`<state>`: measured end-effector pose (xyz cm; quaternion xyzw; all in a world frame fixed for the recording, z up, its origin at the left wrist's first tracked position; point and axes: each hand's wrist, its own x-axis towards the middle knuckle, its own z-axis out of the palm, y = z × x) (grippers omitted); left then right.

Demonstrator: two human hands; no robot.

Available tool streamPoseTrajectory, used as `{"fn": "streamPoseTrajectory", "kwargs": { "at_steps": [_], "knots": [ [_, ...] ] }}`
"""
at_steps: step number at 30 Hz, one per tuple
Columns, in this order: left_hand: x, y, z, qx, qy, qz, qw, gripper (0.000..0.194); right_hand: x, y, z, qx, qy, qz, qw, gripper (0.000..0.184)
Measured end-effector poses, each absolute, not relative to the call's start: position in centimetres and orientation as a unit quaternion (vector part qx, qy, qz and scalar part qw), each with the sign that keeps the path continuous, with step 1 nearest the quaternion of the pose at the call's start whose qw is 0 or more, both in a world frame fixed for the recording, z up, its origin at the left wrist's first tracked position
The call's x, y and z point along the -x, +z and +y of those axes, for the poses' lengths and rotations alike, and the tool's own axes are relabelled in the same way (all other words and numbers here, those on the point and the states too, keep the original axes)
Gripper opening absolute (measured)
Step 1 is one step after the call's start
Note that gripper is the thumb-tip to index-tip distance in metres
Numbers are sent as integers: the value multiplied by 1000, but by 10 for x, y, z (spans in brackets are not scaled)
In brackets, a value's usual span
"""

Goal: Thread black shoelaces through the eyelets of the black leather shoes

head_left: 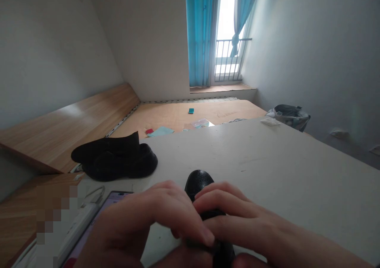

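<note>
A black leather shoe (199,182) lies on the white table right in front of me, its rounded toe pointing away. My left hand (148,208) reaches over it from the left, with index finger bent and fingertips pinched at the shoe's upper. From the right, my right hand (246,216) curls its fingers over the middle of the same shoe. Both hands hide most of the shoe, and what exactly the left fingertips pinch is blurred. To the left, a black shoe (127,167) sits on the table, with a flat black piece (103,147) resting on top of it.
Close to my left hand lie a phone (114,198) and a white power strip (80,224). Beyond the white table (267,173) is a wooden bed board (175,111) with papers (162,131) and a small teal item (191,111). A bag (292,115) stands at the right.
</note>
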<state>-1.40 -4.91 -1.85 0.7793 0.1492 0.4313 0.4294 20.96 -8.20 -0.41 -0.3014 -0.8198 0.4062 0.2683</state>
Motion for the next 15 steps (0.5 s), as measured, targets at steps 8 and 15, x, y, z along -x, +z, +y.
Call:
{"fn": "streamPoseTrajectory", "kwargs": {
  "at_steps": [8,15],
  "knots": [
    [10,-15,-46,-764,303,312,477,51,-184,-20,-68,259,657,-597,380,38],
    [-3,-28,-45,-844,134,358,376,66,-174,-24,-64,244,739,-480,406,38]
  ]
}}
